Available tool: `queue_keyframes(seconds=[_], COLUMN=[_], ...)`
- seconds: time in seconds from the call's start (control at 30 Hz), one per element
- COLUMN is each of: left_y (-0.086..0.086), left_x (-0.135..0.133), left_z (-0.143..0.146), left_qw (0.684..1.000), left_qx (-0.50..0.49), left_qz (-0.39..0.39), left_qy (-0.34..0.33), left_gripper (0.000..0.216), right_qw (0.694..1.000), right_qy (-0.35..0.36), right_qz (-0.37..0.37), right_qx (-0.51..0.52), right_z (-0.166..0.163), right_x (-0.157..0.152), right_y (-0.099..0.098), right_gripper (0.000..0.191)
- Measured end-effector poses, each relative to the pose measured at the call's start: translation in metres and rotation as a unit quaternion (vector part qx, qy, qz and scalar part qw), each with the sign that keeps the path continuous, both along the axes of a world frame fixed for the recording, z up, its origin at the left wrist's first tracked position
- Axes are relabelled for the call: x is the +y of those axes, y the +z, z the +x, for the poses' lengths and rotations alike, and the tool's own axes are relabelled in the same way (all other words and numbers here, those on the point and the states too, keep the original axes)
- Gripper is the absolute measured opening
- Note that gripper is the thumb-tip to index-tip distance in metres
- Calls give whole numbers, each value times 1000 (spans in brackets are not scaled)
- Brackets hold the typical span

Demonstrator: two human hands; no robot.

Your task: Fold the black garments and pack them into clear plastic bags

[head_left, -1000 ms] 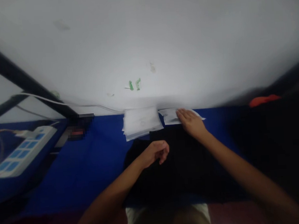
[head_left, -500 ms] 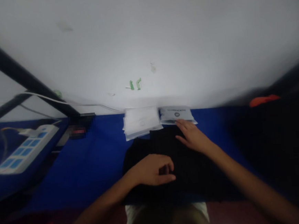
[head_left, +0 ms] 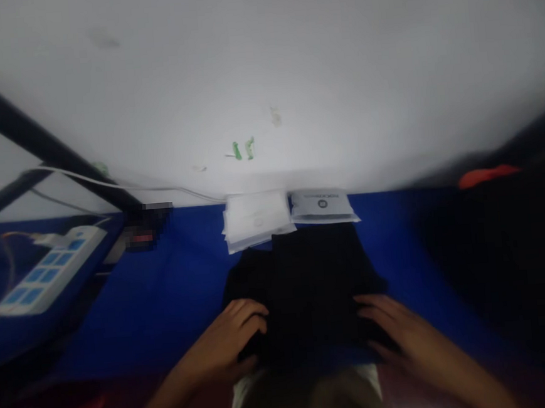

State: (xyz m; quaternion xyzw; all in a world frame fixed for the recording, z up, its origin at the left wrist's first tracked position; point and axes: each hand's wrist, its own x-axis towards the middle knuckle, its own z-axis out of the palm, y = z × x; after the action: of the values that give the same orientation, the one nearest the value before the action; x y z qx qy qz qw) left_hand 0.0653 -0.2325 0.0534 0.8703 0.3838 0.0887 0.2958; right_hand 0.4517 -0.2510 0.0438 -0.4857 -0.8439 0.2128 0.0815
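A black folded garment (head_left: 307, 283) lies on the blue surface (head_left: 167, 300) in front of me. My left hand (head_left: 231, 336) rests on its near left edge, fingers curled over the cloth. My right hand (head_left: 390, 330) lies on its near right edge with fingers stretched flat. Beyond the garment, against the wall, sit a stack of white plastic bags (head_left: 257, 218) and a small printed white packet (head_left: 322, 206).
A white power strip with blue sockets (head_left: 46, 272) lies at the left, with a white cable (head_left: 125, 189) running along the wall. A black bar (head_left: 36, 144) slants at upper left. Dark cloth (head_left: 507, 254) with an orange item (head_left: 485, 176) is at the right.
My right hand came back from the printed packet by the wall to the garment's near right edge. My left hand moved down to the near left edge.
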Motion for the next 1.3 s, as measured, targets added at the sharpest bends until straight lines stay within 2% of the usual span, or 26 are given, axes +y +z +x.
queue_keyframes(seconds=[0.07, 0.1, 0.27, 0.43, 0.6, 0.7, 0.8, 0.9, 1.0, 1.1, 1.2, 1.3], left_y=[2, 3, 2, -2, -6, -10, -13, -13, -11, -8, -7, -12], left_x=[0, -1, 0, 3, 19, 36, 56, 75, 88, 98, 108, 122], left_z=[0, 0, -5, -8, 0, 5, 8, 10, 13, 18, 27, 39], left_qw=[1000, 1000, 998, 988, 964, 956, 954, 951, 941, 924, 917, 936], left_qx=[-16, -23, -48, -63, -46, -22, 10, 62, 136, 192, 188, 130], left_qz=[-1, 0, 30, 77, 111, 107, 105, 101, 111, 147, 187, 198], left_qy=[-1, 2, 40, 122, 238, 274, 280, 287, 291, 296, 299, 262], left_gripper=[35, 32, 22, 21, 21, 28, 31, 33, 36, 38, 36, 34], right_qw=[1000, 1000, 999, 994, 980, 970, 966, 971, 977, 971, 966, 963], right_qy=[0, 2, -12, -62, -129, -140, -127, -101, -86, -83, -90, -85], right_qz=[-2, 1, 24, 28, 114, 175, 208, 207, 196, 207, 231, 246], right_qx=[7, 12, 41, 85, 103, 92, 87, 56, -26, -87, -75, -75], right_z=[4, 5, 8, 7, 2, -2, -1, 2, 5, 4, 0, -4], right_x=[-3, -4, -4, 2, 22, 47, 80, 108, 122, 129, 138, 151], right_y=[0, 0, 5, 13, 18, 14, 3, -11, -19, -19, -16, -17], right_gripper=[16, 13, 16, 17, 18, 18, 20, 20, 20, 20, 26, 28])
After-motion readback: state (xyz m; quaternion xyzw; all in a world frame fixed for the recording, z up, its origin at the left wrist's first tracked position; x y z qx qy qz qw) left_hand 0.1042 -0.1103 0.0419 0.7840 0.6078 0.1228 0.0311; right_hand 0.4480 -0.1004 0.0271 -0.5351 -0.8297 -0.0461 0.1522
